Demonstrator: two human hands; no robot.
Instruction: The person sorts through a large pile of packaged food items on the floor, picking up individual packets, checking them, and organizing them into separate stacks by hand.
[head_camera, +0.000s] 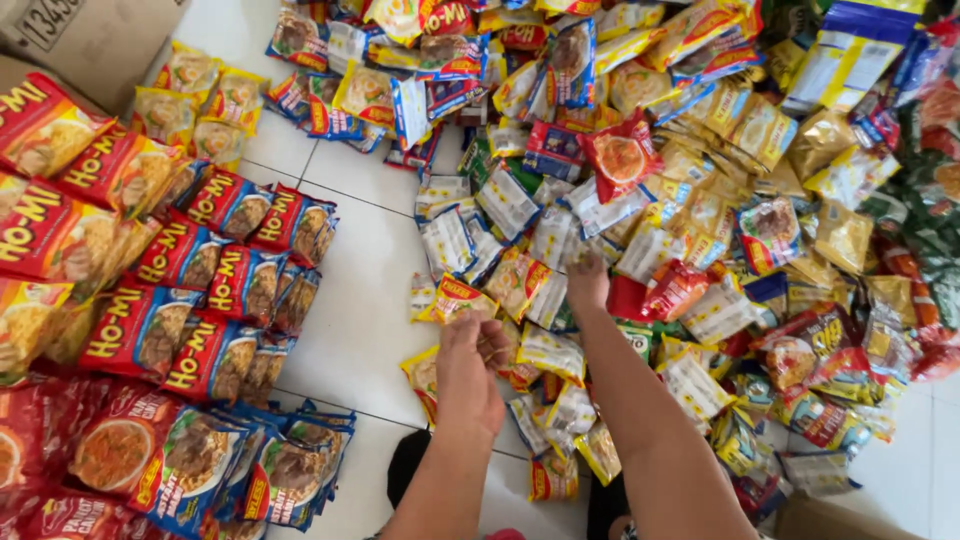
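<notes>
On the white tiled floor (350, 340), sorted stock at the left, unsorted stock at the centre and right.

Sorted: red noodle packets (215, 290) laid in overlapping rows, about fifteen visible; blue noodle packets (290, 465) stacked below them, roughly five; yellow packets (195, 100) near a cardboard box (90, 30), about five.

Unsorted: a loose heap of mixed packets (700, 200), white, yellow, red, gold and green, too many and too overlapped to count. By this showing the larger share is yet to be arranged.

Left hand (470, 375): raised over the near edge of the heap, fingers curled inward; whether anything sits in its grip cannot be told.

Right hand (587, 280): stretched further into the heap, fingertips down on a white packet (548, 300); a closed hold on it cannot be confirmed.

Both forearms enter from the bottom edge.
</notes>
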